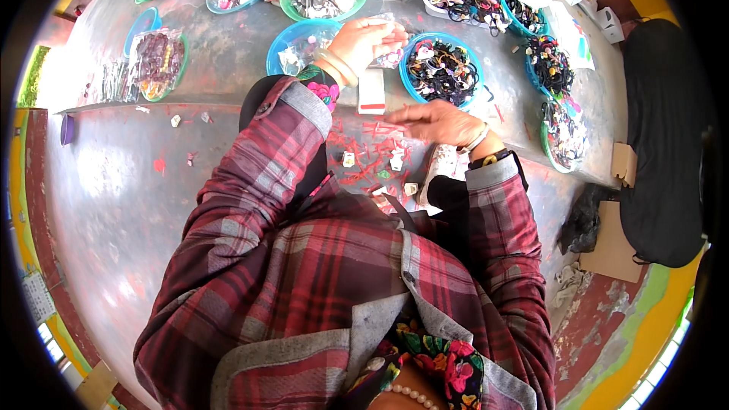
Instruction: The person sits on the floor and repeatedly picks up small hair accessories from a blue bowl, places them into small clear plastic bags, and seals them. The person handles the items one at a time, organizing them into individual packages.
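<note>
My left hand (366,44) is raised over the step edge, its fingers stretched toward the right and slightly bent. Just behind and below it lies a clear plastic bag (389,59) with small colourful pieces, partly hidden by the hand. A blue basin (275,52) with small white packets stands left of that wrist. Lower down, my right hand (444,123) reaches leftward with fingers extended, holding nothing I can see. Between the hands sits a small white box (371,89) with a red front edge. Beyond the right hand, a blue basin (404,76) holds black hair ties with coloured charms.
Green and blue basins (282,0) of small goods line the far side. More containers of black bands (548,68) stand at right. Red scraps (364,153) and small white pieces (396,159) litter the floor below. A black bag (661,144) and cardboard (611,247) lie far right.
</note>
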### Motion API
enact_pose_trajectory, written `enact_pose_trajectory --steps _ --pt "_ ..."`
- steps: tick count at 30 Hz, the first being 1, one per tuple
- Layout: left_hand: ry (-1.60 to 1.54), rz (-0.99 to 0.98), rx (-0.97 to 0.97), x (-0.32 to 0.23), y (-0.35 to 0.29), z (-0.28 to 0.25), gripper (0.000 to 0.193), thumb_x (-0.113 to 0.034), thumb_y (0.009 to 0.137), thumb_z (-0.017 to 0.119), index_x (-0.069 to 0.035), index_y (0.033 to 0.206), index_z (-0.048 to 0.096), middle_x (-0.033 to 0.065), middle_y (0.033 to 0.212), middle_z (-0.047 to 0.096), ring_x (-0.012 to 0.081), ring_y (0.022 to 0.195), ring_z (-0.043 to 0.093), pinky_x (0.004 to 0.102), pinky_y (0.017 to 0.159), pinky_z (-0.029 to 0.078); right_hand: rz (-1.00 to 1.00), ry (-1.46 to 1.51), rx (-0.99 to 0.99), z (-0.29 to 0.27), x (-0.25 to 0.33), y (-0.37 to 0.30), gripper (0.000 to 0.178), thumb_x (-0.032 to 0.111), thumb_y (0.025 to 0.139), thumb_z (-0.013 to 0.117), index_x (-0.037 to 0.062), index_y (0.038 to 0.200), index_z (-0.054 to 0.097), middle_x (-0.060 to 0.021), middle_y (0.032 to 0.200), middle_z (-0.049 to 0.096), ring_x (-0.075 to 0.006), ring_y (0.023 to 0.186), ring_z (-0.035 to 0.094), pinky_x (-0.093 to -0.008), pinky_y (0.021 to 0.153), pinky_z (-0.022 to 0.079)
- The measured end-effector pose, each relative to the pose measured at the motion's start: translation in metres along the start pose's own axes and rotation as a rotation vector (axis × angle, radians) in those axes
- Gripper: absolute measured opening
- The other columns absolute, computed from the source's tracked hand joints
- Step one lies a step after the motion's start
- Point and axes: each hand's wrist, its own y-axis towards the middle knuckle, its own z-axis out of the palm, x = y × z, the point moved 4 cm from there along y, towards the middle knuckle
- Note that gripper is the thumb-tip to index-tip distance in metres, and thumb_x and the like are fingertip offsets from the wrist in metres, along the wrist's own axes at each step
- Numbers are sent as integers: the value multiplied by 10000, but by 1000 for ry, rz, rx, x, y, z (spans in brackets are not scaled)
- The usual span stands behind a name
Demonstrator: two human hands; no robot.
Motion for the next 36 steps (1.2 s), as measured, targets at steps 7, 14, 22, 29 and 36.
enact_pose_trajectory --steps 7,14,22,29,36 --pt "-56 -9 9 1 0 -2 247 -116 904 442 93 1005 526 196 1027 573 283 983 574 340 884 466 70 173 88 -22 10 -2 281 85 854 514 59 1127 576 -42 1034 623 -129 965 557 -287 860 429" --pt "-100 -44 12 4 4 1 250 -108 900 433 96 1012 527 197 1027 572 290 986 572 350 891 462 365 -720 28 -19 -38 17 326 217 880 471 1 1104 570 -158 944 633 -235 887 603 -316 788 453" --pt "-88 -30 33 2 3 -2 250 -113 898 440 90 1010 534 190 1014 581 284 981 575 345 890 462 64 637 -47 -28 13 -4 441 244 925 421 -44 1258 393 -194 1052 595 -232 978 579 -323 906 411" --pt "-149 -75 48 3 2 2 248 -117 900 449 84 1015 538 184 1012 587 274 980 577 329 868 471 -43 585 -530 -54 -3 -1 152 91 820 602 7 945 623 -46 864 644 -98 790 582 -242 724 466" --pt "-182 -153 154 14 2 15 268 -141 908 445 80 1027 541 154 1002 589 267 981 576 314 863 467 -52 511 -743 -61 -2 7 178 46 770 653 27 940 605 -9 843 620 -72 750 559 -188 636 424"
